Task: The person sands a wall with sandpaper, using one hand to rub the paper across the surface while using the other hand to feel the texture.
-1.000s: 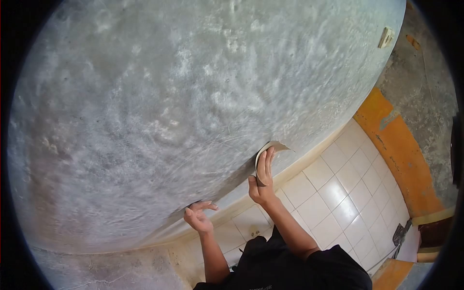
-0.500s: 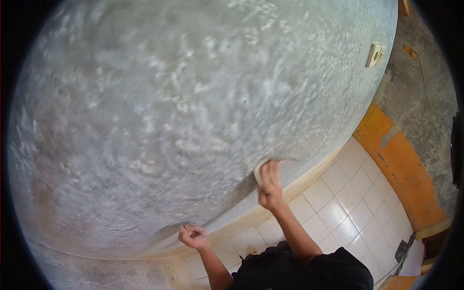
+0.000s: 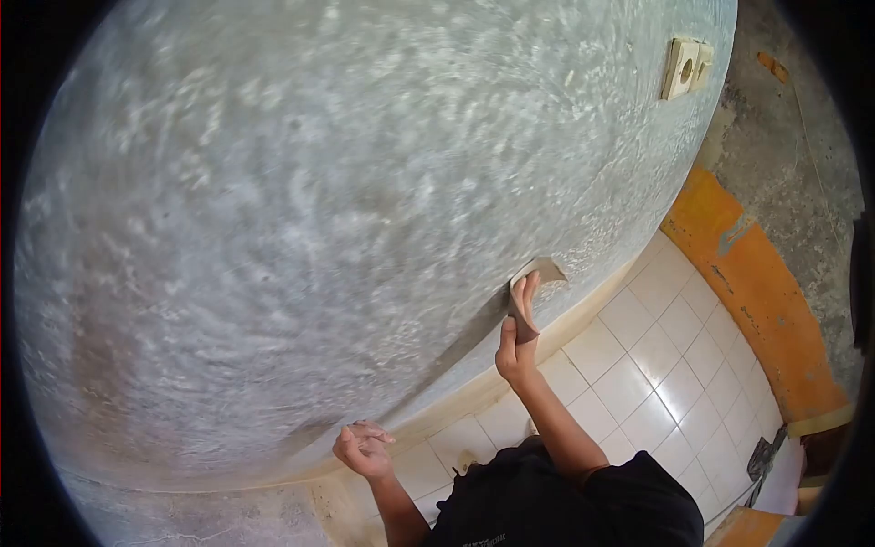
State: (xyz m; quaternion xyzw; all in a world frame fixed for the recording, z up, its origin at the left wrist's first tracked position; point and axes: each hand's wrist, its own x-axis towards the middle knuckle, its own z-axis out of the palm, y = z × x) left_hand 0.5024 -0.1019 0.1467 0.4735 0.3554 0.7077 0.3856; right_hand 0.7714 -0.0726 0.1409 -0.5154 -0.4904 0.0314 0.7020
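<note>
A bent sheet of sandpaper (image 3: 550,269), pale on one side and brown on the other, is pressed to the mottled grey wall (image 3: 301,219) by my right hand (image 3: 518,351). Its fingers lie over the sheet while the thumb is at the near edge, and the sheet's far end curls up. Lower and to the left, my left hand (image 3: 365,449) hangs beside the wall's lower part, fingers loosely bent and nothing visible in them. The wall's surface is streaked with whitish patches.
White floor tiles (image 3: 629,401) run along the wall's base. An electrical socket (image 3: 680,69) sits on the wall at upper right. Beyond are an orange painted strip (image 3: 756,301) and a rough grey surface (image 3: 775,137). A dark object (image 3: 759,459) lies at lower right.
My right hand has moved up and to the right along the wall with the sandpaper, which now shows more of its bent shape. My left hand has shifted slightly, its fingers turned to the right.
</note>
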